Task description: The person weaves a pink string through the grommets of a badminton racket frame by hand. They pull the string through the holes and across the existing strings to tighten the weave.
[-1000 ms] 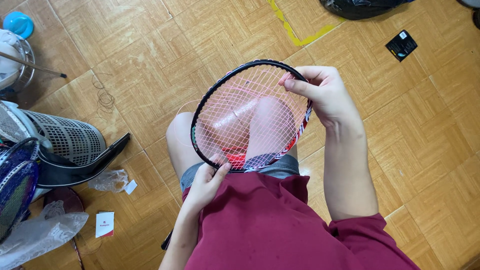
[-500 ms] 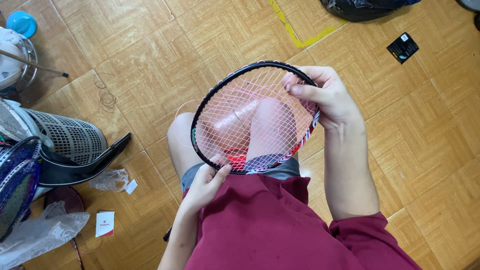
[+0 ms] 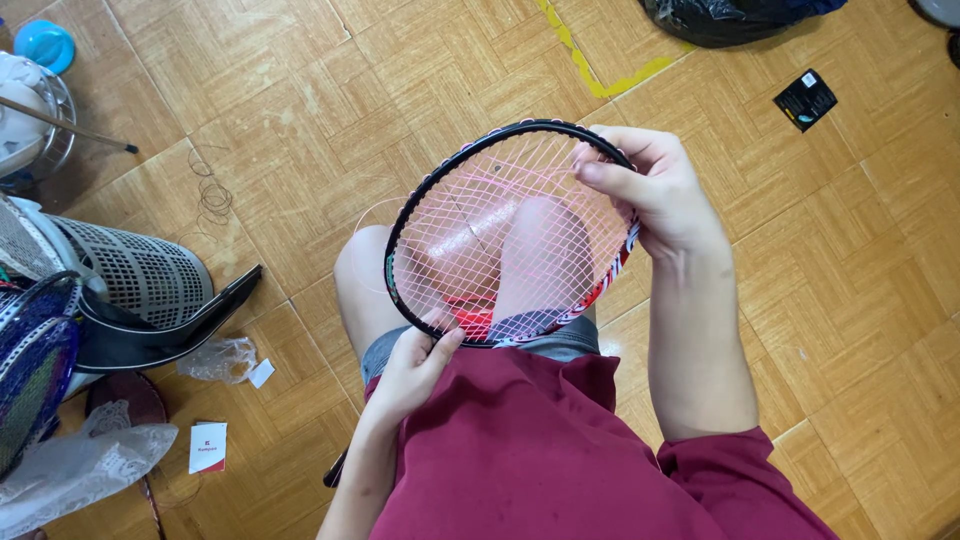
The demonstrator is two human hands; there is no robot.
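A badminton racket head [image 3: 430,180] with a black and red frame and pink strings [image 3: 500,240] rests over my knees. My left hand [image 3: 415,365] grips the near rim of the frame, thumb on the strings. My right hand [image 3: 655,195] holds the far right rim, thumb pressed on the strings near the top. A loose loop of pink string [image 3: 372,215] hangs off the left side. The racket's shaft is hidden under my red shirt.
A grey perforated basket [image 3: 135,275] and a black racket cover [image 3: 165,335] lie at the left, with another racket [image 3: 30,370], plastic wrap [image 3: 80,460] and a small white card [image 3: 208,447]. A black packet [image 3: 805,98] and a dark bag [image 3: 720,15] lie at the far right.
The racket head has tilted slightly to the right and my right hand has slid a little along the rim. My left hand keeps its grip.
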